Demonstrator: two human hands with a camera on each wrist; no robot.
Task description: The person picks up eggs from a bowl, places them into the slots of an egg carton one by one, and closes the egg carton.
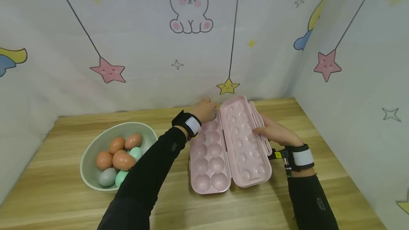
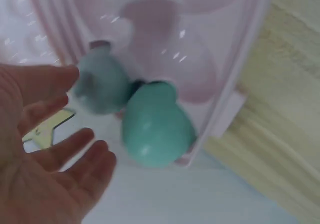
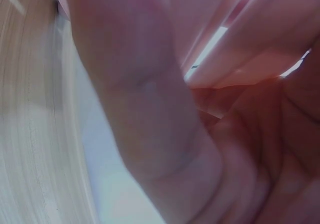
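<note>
A pink egg box (image 1: 211, 150) lies unfolded on the table, its lid (image 1: 245, 141) tilted up on the right. My left hand (image 1: 203, 111) hovers at the box's far end, fingers loosely spread and holding nothing. In the left wrist view, a grey egg (image 2: 101, 82) and a green egg (image 2: 156, 128) sit side by side in the end hollows, right by my thumb and fingertips. My right hand (image 1: 277, 130) grips the lid's outer edge, thumb over the edge and the other fingers hidden behind. Nearer hollows of the box hold no eggs.
At left stands a pale green bowl (image 1: 85, 155) with several brown eggs (image 1: 123, 160), green eggs (image 1: 136, 153) and a grey egg (image 1: 107, 177). My left forearm reaches across its right side. A patterned curtain (image 1: 153, 45) hangs behind the wooden table (image 1: 48, 187).
</note>
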